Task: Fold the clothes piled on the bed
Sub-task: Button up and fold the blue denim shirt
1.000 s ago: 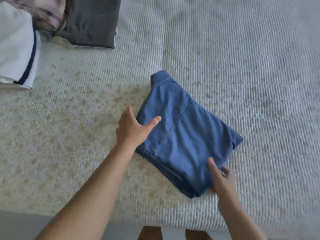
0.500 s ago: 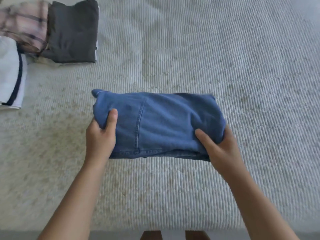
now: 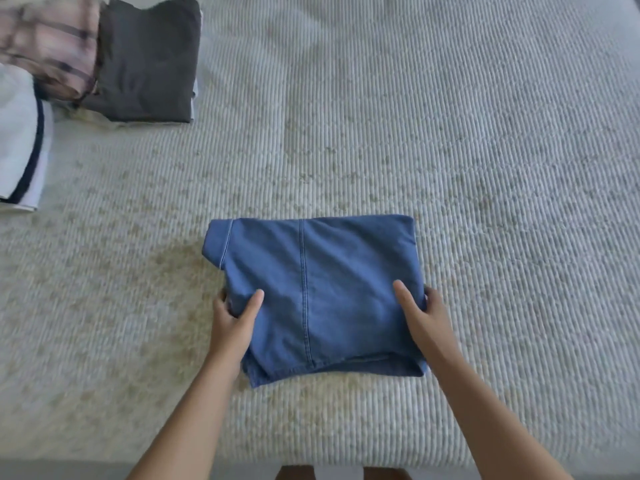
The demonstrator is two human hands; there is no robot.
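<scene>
A folded blue denim garment (image 3: 318,296) is taken as the landmark; it lies on the ribbed, pale bed cover (image 3: 485,168), close to the bed's near edge, and everything else is placed against it.

Far to its left and further up the bed, at the picture's left edge, a folded white garment with a dark navy stripe (image 3: 20,147) is seen. Above that one, in the far left corner, a pink plaid garment (image 3: 48,46) is laid, and a folded dark grey garment (image 3: 149,60) is set just beside it, on the side nearer the denim. All three are well apart from the denim.

The denim's left edge is gripped by the left hand (image 3: 232,323): the thumb is laid on top of the cloth and the fingers are curled under the edge. A vertical seam is seen running down the middle of the fold, and a stitched hem is shown at its upper left corner.

The denim's right edge is gripped in the same way by the right hand (image 3: 424,317), with the thumb on top and the fingers wrapped round the side. Both forearms are stretched in from the near edge of the bed.
</scene>
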